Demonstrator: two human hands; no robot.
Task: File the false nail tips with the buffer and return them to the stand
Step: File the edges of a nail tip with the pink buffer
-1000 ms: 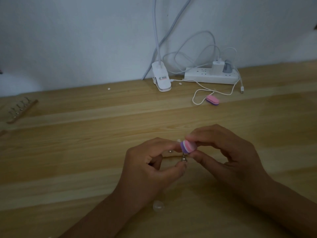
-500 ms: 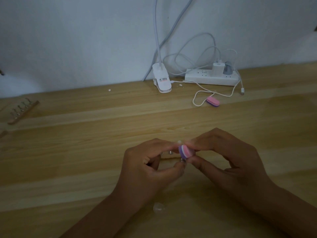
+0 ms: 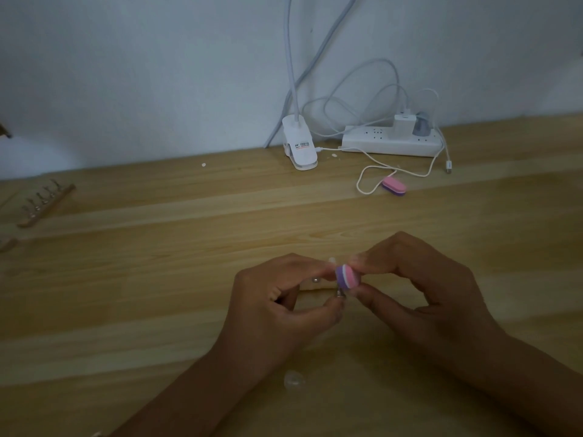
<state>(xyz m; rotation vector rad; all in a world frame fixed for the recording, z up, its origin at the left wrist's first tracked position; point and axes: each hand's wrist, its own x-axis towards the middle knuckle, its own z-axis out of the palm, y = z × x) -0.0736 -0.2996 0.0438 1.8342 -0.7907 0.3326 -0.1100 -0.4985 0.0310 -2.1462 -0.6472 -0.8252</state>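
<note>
The buffer (image 3: 347,276) is pinched by the curled fingers and thumb of the right hand (image 3: 419,291), its face set against a pale tip (image 3: 331,261) gripped by the left hand (image 3: 277,310), seemingly on a metal clip (image 3: 340,295), so filing is steadied. Below the fingers a loose tip (image 3: 293,380) lies on the desk (image 3: 157,279); the stand (image 3: 44,205) lies well off to their left.

The single head-worn camera looks forward and down, close above the left hand (image 3: 277,310) and right hand (image 3: 422,294), across the wooden table (image 3: 151,266) toward the white wall (image 3: 151,74) behind it.
</note>
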